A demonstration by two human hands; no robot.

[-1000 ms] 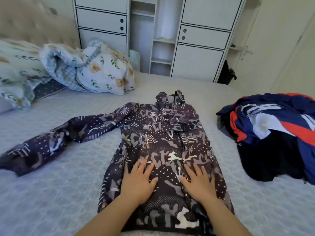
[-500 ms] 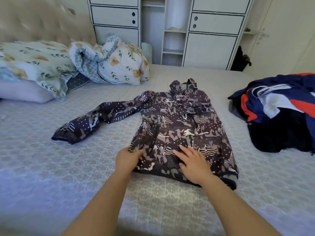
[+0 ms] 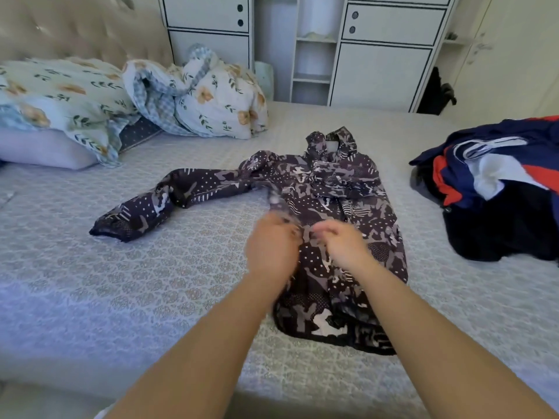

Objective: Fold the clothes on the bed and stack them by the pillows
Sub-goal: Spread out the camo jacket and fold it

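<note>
— Since half a second back, what has changed on the bed (image 3: 127, 285)?
— Both hands have come up off the flat front of the patterned jacket (image 3: 341, 207). Before, the left hand (image 3: 272, 252) was curled at the jacket's left edge and the right hand (image 3: 344, 246) lay flat on the cloth; now the two sit close together over the middle of the garment, both smeared by motion

— Are they gripping it?
— The left hand's fingers are curled round a blurred fold of the jacket's left edge, which rises off the bed toward the far side. The right hand's fingers are bent too, touching the cloth just right of that fold, but the blur is too heavy to tell whether it pinches anything

— And the jacket itself?
— It lies in the middle of the bed, collar far, hem near. Its left sleeve (image 3: 157, 204) is still stretched out to the left, cuff lying flat, though the body looks narrower and more bunched than before

— Anything else around it?
— A heap of navy, red and white clothes (image 3: 496, 189) sits at the right edge, well apart from the jacket. A floral quilt (image 3: 208, 95) and a pillow (image 3: 42, 149) lie at the far left by the headboard, and white cupboards (image 3: 387, 55) stand beyond the bed
</note>
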